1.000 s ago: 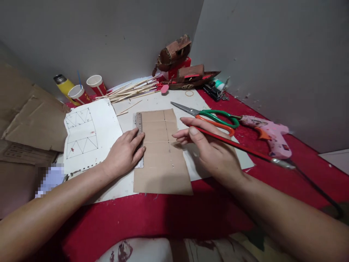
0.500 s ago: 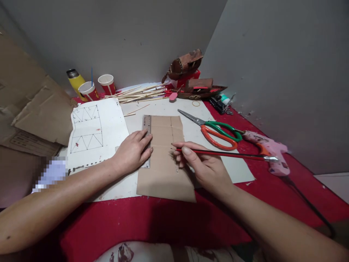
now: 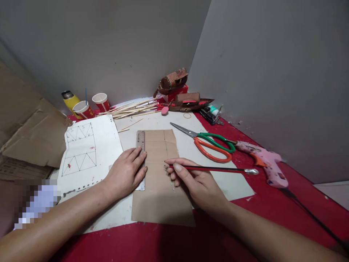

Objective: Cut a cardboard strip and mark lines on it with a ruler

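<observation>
A brown piece of cardboard [image 3: 163,207] with a pencil line near its right side lies before me. Along its left edge is a clear ruler [image 3: 140,138]. My left hand [image 3: 127,169] rests flat on the ruler, fingers stretched out over its edge. Over the right part of the cardboard, my right hand [image 3: 197,180] grips a red and black pencil [image 3: 212,168]. The pencil's tip points left, close to the cardboard; I cannot tell whether it touches. Scissors [image 3: 212,149] with green and orange handles lie beyond that hand.
A paper with drawn triangles [image 3: 100,145] lies at left, near large cardboard pieces [image 3: 32,134]. Behind stand two cups [image 3: 100,102], a yellow bottle [image 3: 71,102], thin sticks [image 3: 133,109] and model boats [image 3: 188,102]. A pink glue gun [image 3: 269,163] lies right, its cord trailing forward.
The head view has tilted up and turned slightly right, so the table sits lower and further left in the picture. Both hands keep nearly the same place on the cardboard.
</observation>
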`<state>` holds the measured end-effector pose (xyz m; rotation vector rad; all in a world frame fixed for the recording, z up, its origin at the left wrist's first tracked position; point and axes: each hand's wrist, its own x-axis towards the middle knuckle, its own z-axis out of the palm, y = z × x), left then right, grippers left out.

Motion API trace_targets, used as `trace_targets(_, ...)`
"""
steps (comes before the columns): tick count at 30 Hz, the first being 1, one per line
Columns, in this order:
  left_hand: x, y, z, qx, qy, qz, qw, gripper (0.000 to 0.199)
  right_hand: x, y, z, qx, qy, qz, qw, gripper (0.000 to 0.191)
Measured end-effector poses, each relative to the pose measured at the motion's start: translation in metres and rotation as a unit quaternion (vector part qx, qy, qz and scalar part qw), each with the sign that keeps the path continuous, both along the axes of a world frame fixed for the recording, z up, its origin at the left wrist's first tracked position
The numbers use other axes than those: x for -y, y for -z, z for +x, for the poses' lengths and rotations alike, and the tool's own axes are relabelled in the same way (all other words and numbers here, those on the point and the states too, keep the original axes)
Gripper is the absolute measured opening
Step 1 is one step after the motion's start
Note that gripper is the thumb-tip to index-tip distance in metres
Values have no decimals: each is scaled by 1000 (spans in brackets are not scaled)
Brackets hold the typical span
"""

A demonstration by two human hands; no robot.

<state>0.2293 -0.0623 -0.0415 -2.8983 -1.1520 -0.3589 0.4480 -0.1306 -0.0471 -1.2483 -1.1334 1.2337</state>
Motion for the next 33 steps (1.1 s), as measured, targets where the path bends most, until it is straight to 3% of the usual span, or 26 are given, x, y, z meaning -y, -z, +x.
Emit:
trace_targets(11, -6, 0, -3, -7, 25, 24, 999, 47, -2, 1, 3, 3, -14, 0, 1000, 56)
trace_targets(18, -4, 4, -2, 11, 31, 16, 999, 46, 7, -11, -1, 8, -5, 5, 1000, 44)
trace_targets(24, -4, 7, 0, 17, 29, 4, 999, 45, 26, -20, -26, 50, -123, -34, 991, 16)
trace_targets(28, -3, 8, 1, 22, 23, 10, 999, 44, 23, -16, -37, 135, -155, 1, 979, 10)
trace_targets(33, -3, 11, 1, 28, 17, -1, 999, 43, 19, -5, -41, 251, -161, 124, 947, 15)
